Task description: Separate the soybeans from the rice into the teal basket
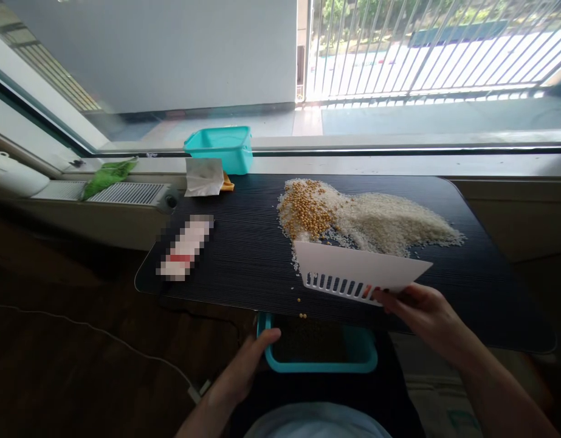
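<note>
My right hand grips a white slotted plastic basket, tilted on its side on the black table, its wall facing a heap of white rice mixed with yellow beans. My left hand holds the left rim of a teal tub kept below the table's near edge. The tub has beans inside. A few loose beans lie at the table's edge above it.
A second teal tub stands on the window sill at the back. A white bag and a blurred card lie on the table's left part. A radiator with a green cloth sits left. A cable crosses the floor.
</note>
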Demonstrator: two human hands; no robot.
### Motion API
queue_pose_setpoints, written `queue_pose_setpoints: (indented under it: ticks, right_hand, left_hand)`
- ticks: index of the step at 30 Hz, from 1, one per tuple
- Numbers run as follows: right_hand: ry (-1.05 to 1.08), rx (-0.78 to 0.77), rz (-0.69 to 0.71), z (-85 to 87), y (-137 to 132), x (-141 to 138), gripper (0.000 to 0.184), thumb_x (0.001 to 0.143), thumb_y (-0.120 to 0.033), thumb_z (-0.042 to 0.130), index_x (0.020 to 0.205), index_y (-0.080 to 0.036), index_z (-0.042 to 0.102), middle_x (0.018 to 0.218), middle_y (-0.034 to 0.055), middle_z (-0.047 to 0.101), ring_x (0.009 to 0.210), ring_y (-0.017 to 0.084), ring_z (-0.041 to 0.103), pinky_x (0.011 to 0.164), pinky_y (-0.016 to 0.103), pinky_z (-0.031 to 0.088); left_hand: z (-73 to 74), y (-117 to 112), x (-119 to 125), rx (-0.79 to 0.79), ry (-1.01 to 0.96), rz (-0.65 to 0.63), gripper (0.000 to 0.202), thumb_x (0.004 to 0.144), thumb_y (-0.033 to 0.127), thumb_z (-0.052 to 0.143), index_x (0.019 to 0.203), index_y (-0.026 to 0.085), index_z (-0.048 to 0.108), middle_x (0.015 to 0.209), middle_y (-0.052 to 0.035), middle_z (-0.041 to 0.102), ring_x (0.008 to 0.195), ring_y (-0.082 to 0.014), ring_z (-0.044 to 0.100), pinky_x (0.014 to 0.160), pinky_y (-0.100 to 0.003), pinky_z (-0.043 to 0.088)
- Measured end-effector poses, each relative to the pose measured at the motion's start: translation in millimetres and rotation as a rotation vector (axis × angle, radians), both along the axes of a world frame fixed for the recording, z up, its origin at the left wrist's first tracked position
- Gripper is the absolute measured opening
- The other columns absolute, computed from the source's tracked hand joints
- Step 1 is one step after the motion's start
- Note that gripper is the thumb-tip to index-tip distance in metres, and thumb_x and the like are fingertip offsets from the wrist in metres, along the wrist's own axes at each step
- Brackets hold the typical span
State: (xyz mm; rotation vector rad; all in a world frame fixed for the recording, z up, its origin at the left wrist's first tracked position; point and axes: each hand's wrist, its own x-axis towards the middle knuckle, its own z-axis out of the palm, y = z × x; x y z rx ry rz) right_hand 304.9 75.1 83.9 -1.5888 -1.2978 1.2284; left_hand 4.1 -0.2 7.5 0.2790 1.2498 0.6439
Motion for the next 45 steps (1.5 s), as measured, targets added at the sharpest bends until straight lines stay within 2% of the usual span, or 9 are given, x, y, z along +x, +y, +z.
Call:
queue_pose_setpoints:
  ticks: [8, 11, 16, 18, 24, 27, 33, 38, 45]
  right_hand:
    - [0.006, 0.030, 0.069, -22.5, -13, -12, 0.044, 0.065, -0.061, 0.077, 0.078, -0.020, 0.081, 0.082, 0.0080, 0.079, 0.074, 0.028, 0.073, 0.073, 0.039, 0.061]
    - [-0.021, 0.057, 0.155, -23.2, -22, -19, 0.037, 0.073, -0.055, 0.073, 0.083, -0.021, 0.081, 0.085, 0.0065, 0.079, 0.077, 0.028, 0.074, 0.077, 0.040, 0.061]
    - [-0.152, 0.141, 0.278, -13.0, -33, -23, 0.025, 0.080, -0.042, 0.066, 0.073, -0.022, 0.080, 0.072, 0.0018, 0.077, 0.065, 0.023, 0.071, 0.061, 0.030, 0.059]
    - [-0.170, 0.174, 0.225, -12.6, -33, -18, 0.021, 0.078, -0.039, 0.067, 0.073, -0.023, 0.079, 0.071, 0.0011, 0.077, 0.065, 0.022, 0.071, 0.062, 0.030, 0.059]
    - [-0.121, 0.168, -0.232, -20.8, -8, -1, 0.027, 0.065, -0.045, 0.077, 0.080, -0.023, 0.081, 0.080, 0.0043, 0.079, 0.078, 0.029, 0.074, 0.078, 0.038, 0.061]
    - [-0.110, 0.148, -0.355, -23.6, 6, 5, 0.030, 0.062, -0.046, 0.079, 0.079, -0.022, 0.080, 0.080, 0.0054, 0.079, 0.081, 0.030, 0.074, 0.079, 0.039, 0.060]
    - [-0.110, 0.145, -0.402, -25.6, 18, 9, 0.029, 0.062, -0.044, 0.079, 0.079, -0.021, 0.079, 0.083, 0.0052, 0.079, 0.086, 0.031, 0.074, 0.085, 0.041, 0.057]
    - [-0.016, 0.117, -0.329, -22.5, 20, 1, 0.025, 0.061, -0.042, 0.081, 0.076, -0.023, 0.079, 0.081, 0.0037, 0.079, 0.082, 0.031, 0.074, 0.078, 0.039, 0.059]
    - [0.054, 0.093, -0.308, -18.3, 27, -12, 0.033, 0.055, -0.049, 0.084, 0.072, -0.022, 0.078, 0.079, 0.0052, 0.079, 0.076, 0.029, 0.073, 0.073, 0.038, 0.059]
  left_hand:
    - [5.3, -1, -1, 0.027, 0.013, 0.004, 0.063, 0.080, 0.038, 0.069, 0.134, 0.012, 0.053, 0.132, -0.0154, 0.064, 0.119, -0.0337, 0.061, 0.089, -0.042, 0.056]
    - [8.7, -2, -2, 0.042, -0.001, 0.006, 0.062, 0.080, 0.038, 0.069, 0.134, 0.012, 0.053, 0.128, -0.0157, 0.066, 0.116, -0.0334, 0.063, 0.091, -0.043, 0.055]
    - [5.1, -4, -5, 0.032, 0.006, 0.017, 0.062, 0.081, 0.040, 0.068, 0.135, 0.014, 0.052, 0.128, -0.0152, 0.066, 0.116, -0.0331, 0.064, 0.091, -0.043, 0.055]
    - [1.5, -5, -5, 0.028, 0.020, 0.018, 0.061, 0.080, 0.041, 0.069, 0.132, 0.013, 0.054, 0.127, -0.0156, 0.067, 0.114, -0.0331, 0.064, 0.091, -0.043, 0.055]
    - [-4.8, -5, -7, 0.025, 0.017, -0.001, 0.060, 0.079, 0.044, 0.069, 0.128, 0.011, 0.057, 0.128, -0.0165, 0.066, 0.116, -0.0341, 0.063, 0.093, -0.044, 0.053]
    - [-6.0, -4, -7, 0.022, 0.020, -0.007, 0.059, 0.079, 0.044, 0.069, 0.127, 0.011, 0.058, 0.130, -0.0167, 0.065, 0.119, -0.0345, 0.061, 0.094, -0.044, 0.053]
    - [-4.8, -3, -8, 0.016, 0.002, -0.015, 0.063, 0.079, 0.045, 0.070, 0.132, 0.013, 0.055, 0.128, -0.0156, 0.066, 0.119, -0.0330, 0.061, 0.093, -0.043, 0.053]
    - [-3.0, -2, -6, 0.020, -0.004, -0.040, 0.062, 0.081, 0.045, 0.068, 0.132, 0.012, 0.055, 0.126, -0.0152, 0.067, 0.117, -0.0329, 0.062, 0.093, -0.043, 0.053]
    - [-2.0, -3, -6, -0.001, -0.005, -0.006, 0.062, 0.080, 0.043, 0.070, 0.132, 0.013, 0.054, 0.132, -0.0151, 0.064, 0.120, -0.0314, 0.061, 0.095, -0.041, 0.052]
